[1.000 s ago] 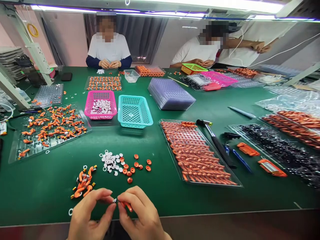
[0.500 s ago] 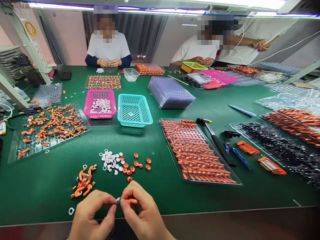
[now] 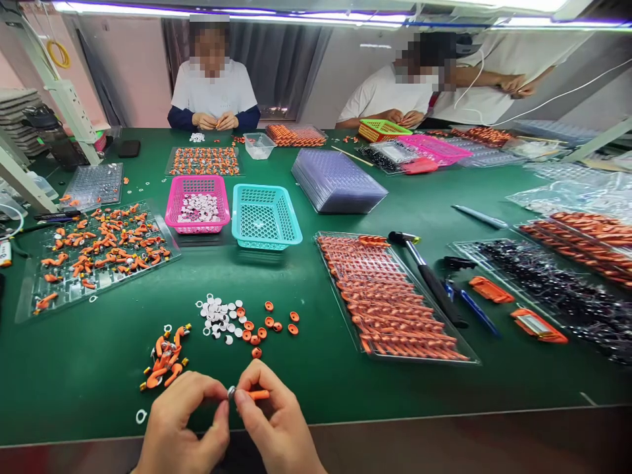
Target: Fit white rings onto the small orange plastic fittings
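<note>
Close to the table's front edge, my right hand (image 3: pixel 276 415) pinches a small orange stemmed piece (image 3: pixel 259 395) between thumb and forefinger, its stem pointing right. A small silver round part (image 3: pixel 231 392) sits at the piece's left end. My left hand (image 3: pixel 190 418) is closed at that part, the index fingertip touching it and the thumb just below. Fingers partly hide the join. Beyond my hands lie loose orange cup-shaped caps (image 3: pixel 262 334) and a heap of white round stickers (image 3: pixel 218 316). Left of these is a pile of curved orange pieces (image 3: pixel 165 359) with gold-coloured ends.
A pink basket (image 3: pixel 172 227) of white discs stands beside a turquoise basket (image 3: pixel 266 245). Trays of orange pieces (image 3: pixel 103 243) and orange stems (image 3: pixel 395 303) flank them. A hammer (image 3: pixel 429 280), pliers (image 3: pixel 474 309) and stacked clear trays (image 3: pixel 338 183) lie farther off. Co-workers (image 3: pixel 214 99) sit opposite.
Both hands have shifted very slightly left with the orange piece and silver part between them. The stem has turned a little in my right fingers. Other table items stay put.
</note>
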